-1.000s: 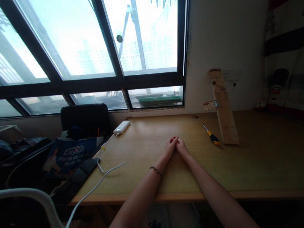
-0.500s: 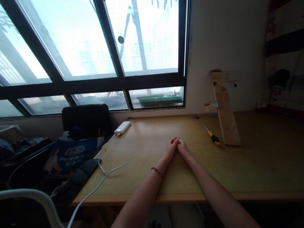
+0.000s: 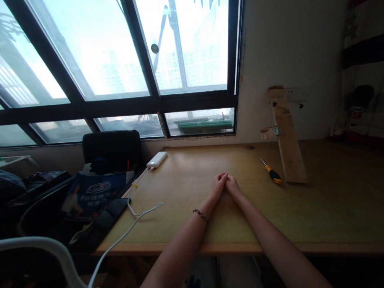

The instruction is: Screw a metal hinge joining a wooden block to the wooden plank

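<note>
My left hand (image 3: 219, 185) and my right hand (image 3: 232, 185) rest together on the wooden table, fingers curled inward and fingertips meeting. Both are closed, and I see nothing held in either. A braided bracelet circles my left wrist. To the right of my hands lies a screwdriver (image 3: 272, 174) with a yellow and black handle, its blade pointing to the far left. Just beyond it a wooden board (image 3: 290, 148) leans against the wall, with a metal hinge (image 3: 277, 131) joining a short wood piece (image 3: 268, 133) to its left side.
A white power bank (image 3: 157, 159) sits at the table's left edge, with a white cable (image 3: 132, 228) trailing over the front left corner. A black chair (image 3: 112, 148) holding a blue bag (image 3: 96, 192) stands to the left. The table (image 3: 330, 208) runs up to the window wall.
The view has shifted slightly, so everything sits a little further right in the picture. My hands remain together in the same place on the table.
</note>
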The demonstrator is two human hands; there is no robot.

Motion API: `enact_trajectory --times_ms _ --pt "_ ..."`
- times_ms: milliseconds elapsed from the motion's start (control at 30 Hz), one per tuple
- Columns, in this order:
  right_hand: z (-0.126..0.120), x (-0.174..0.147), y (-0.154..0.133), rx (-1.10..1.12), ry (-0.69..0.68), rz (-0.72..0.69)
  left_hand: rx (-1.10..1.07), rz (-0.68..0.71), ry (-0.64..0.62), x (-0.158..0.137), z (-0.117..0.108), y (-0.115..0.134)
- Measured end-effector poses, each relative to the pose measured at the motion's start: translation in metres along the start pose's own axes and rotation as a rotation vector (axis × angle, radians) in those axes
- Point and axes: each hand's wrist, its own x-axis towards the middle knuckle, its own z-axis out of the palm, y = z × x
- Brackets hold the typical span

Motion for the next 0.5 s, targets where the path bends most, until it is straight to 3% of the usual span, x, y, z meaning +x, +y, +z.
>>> enact_trajectory --times_ms 500 --pt "-0.0002 -0.0013 -0.0003 -0.016 0.016 0.01 0.016 0.001 -0.026 0.0017 -0.0011 -0.0029"
